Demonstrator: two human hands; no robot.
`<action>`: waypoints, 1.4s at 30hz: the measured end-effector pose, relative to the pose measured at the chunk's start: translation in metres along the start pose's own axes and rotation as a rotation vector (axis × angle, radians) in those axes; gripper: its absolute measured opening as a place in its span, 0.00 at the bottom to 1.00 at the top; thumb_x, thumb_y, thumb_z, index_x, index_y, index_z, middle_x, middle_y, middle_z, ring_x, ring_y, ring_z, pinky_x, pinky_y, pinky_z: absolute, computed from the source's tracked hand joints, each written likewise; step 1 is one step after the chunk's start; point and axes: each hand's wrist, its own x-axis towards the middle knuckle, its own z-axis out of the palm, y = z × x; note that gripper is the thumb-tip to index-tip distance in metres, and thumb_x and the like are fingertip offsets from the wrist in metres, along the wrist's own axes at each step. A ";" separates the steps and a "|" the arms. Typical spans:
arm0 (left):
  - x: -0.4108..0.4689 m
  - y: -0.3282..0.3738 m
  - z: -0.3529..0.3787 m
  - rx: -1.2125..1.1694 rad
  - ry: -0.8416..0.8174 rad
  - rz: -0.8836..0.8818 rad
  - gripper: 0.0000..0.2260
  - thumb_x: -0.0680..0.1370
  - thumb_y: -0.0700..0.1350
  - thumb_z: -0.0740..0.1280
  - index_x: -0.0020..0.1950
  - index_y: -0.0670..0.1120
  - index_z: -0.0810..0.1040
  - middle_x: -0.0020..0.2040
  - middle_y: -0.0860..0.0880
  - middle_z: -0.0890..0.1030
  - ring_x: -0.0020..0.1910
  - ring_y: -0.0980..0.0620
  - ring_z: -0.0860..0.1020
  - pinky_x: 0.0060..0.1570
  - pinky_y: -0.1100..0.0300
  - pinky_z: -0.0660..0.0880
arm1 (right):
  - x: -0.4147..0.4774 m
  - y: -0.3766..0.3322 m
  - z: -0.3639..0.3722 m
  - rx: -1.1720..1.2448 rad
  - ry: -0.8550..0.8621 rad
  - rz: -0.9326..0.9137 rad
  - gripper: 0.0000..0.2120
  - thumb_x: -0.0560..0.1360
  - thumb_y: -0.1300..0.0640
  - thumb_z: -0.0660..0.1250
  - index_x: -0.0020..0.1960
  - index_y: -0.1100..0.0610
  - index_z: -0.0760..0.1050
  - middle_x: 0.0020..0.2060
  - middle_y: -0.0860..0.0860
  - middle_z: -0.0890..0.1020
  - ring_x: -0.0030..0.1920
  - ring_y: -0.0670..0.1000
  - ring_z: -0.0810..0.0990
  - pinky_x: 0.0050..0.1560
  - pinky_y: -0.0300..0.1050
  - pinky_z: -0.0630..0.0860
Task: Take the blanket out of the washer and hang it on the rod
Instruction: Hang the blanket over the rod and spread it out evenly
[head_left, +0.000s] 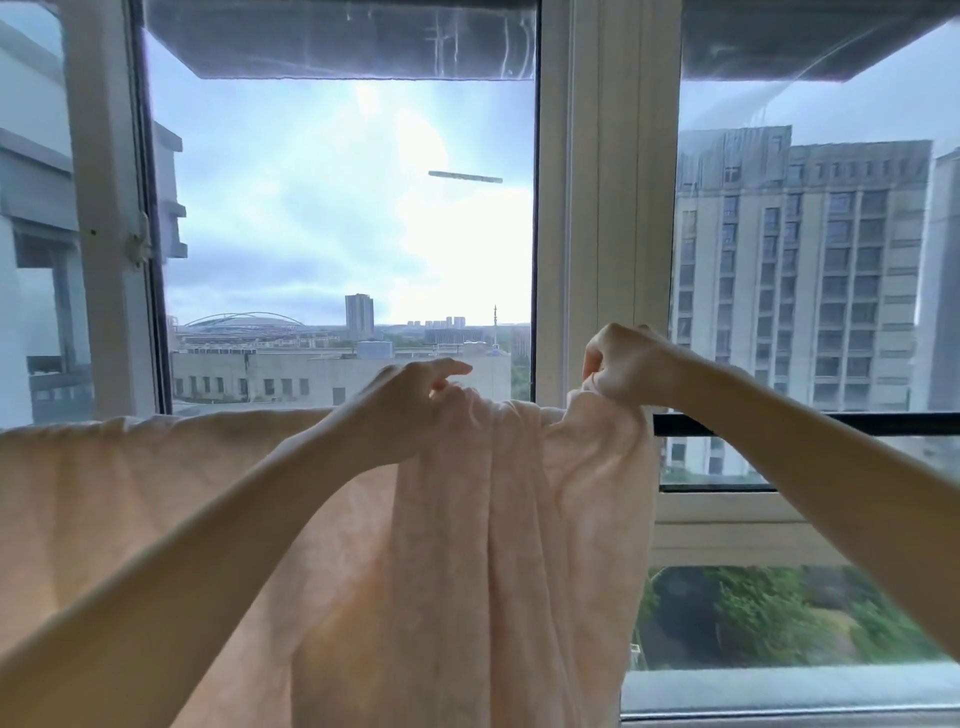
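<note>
A pale pink blanket (483, 545) hangs over a dark horizontal rod (831, 423) in front of the window, spread flat on the left and bunched in folds at the middle. My left hand (410, 400) rests on top of the bunched fabric at the rod, fingers loosely curled with the index finger pointing right. My right hand (628, 364) grips a gathered edge of the blanket just above the rod. The rod shows bare only to the right of the blanket; the rest is covered by fabric. The washer is out of view.
A large window with white frames (602, 208) stands right behind the rod. An opened pane with a latch (140, 244) is at the left. A white sill (779, 691) runs along the lower right. Tall buildings stand outside.
</note>
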 end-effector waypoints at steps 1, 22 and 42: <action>-0.001 -0.002 -0.001 0.012 -0.009 0.003 0.17 0.83 0.50 0.56 0.71 0.54 0.71 0.66 0.50 0.76 0.52 0.57 0.73 0.36 0.74 0.65 | -0.001 -0.002 0.000 -0.021 -0.016 -0.007 0.05 0.76 0.59 0.67 0.49 0.59 0.79 0.45 0.53 0.82 0.44 0.51 0.81 0.44 0.44 0.80; -0.022 -0.033 0.003 -0.016 0.020 -0.091 0.16 0.79 0.45 0.61 0.67 0.52 0.73 0.53 0.49 0.81 0.47 0.53 0.79 0.47 0.55 0.79 | -0.056 -0.023 0.068 -0.329 0.611 -0.072 0.30 0.65 0.54 0.76 0.62 0.61 0.69 0.56 0.62 0.73 0.51 0.62 0.74 0.47 0.54 0.76; -0.056 0.080 0.119 -0.429 0.022 -0.022 0.15 0.72 0.56 0.72 0.54 0.50 0.78 0.35 0.57 0.80 0.32 0.62 0.79 0.32 0.69 0.76 | -0.109 0.024 0.060 1.109 0.044 -0.136 0.12 0.80 0.65 0.58 0.48 0.55 0.79 0.42 0.46 0.84 0.48 0.45 0.83 0.52 0.42 0.80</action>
